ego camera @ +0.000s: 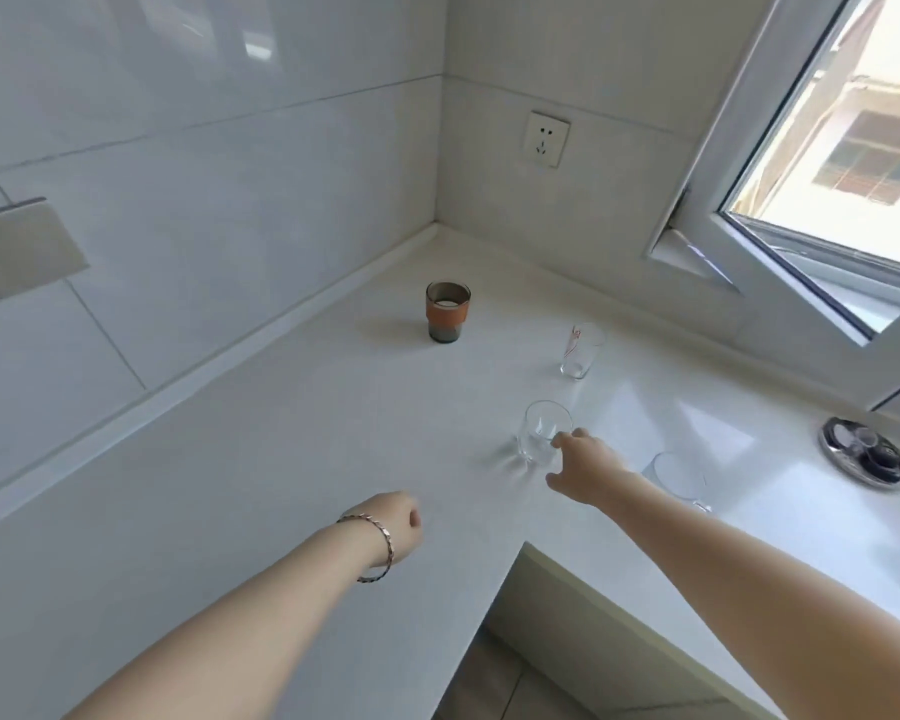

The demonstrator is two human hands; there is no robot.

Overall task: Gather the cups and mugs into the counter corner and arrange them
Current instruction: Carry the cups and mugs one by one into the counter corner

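Observation:
Three glasses stand apart on the white counter (292,459) toward its corner. Farthest back is a dark glass cup with an orange sleeve (448,311). A tall clear glass with red print (582,350) stands to its right. Nearer me is a short clear glass (541,431). My right hand (585,467) is beside that short glass, fingers spread, with the fingertips touching its right side but not wrapped around it. Another clear glass (679,475) sits just behind my right forearm, partly hidden. My left hand (398,522) hovers low over the counter, curled into a loose fist and holding nothing.
A round metal tray (866,454) with small dark items sits at the far right under the open window (827,210). A wall socket (546,139) is above the corner. The counter's inner edge (520,550) drops to the floor in front of me.

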